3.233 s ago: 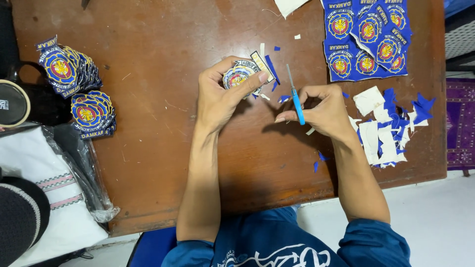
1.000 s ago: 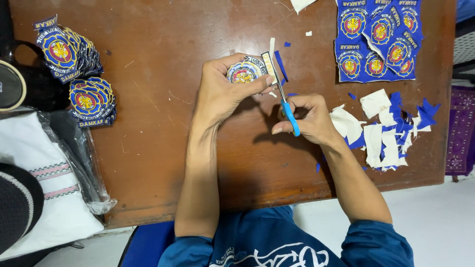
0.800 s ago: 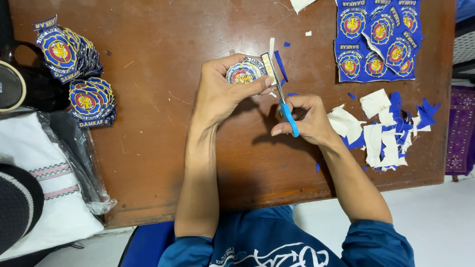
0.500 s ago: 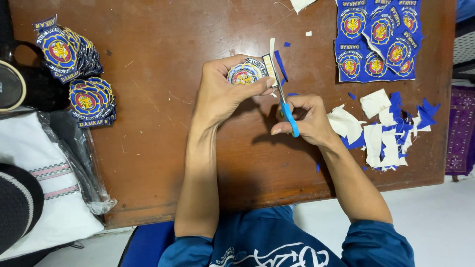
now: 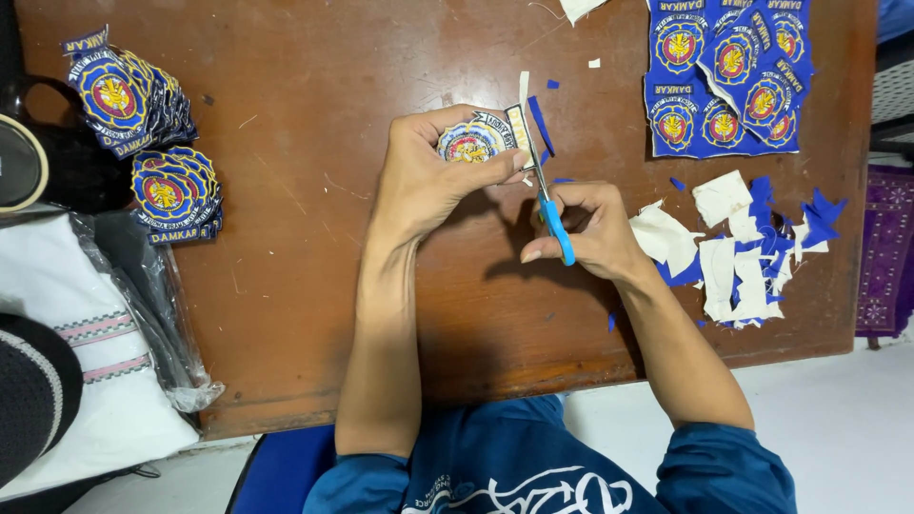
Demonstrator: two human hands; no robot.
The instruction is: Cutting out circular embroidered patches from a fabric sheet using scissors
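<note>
Holding a round embroidered patch (image 5: 469,143) above the brown wooden counter (image 5: 314,286), the left hand (image 5: 428,176) has its grip closed on it, thumb across the lower edge and fingers curled over the top. The patch sits near the middle of the counter's far half, its blue border only partly trimmed, with a pale strip of backing (image 5: 523,90) sticking up at its right side. The right hand (image 5: 590,228) grips a pair of blue-handled scissors (image 5: 547,205), fingers closed through the loops; the blades point away from the person and meet the patch's right edge (whether they are fully closed I cannot tell). To the right lies a heap of white and blue offcuts (image 5: 743,247), and beyond it, at the far right corner, a blue sheet of uncut patches (image 5: 724,81). At the far left 2 stacks of finished patches (image 5: 143,133) rest near the counter's edge. Left of the counter are a clear plastic bag (image 5: 152,305) and a white cloth with striped trim (image 5: 86,362).
</note>
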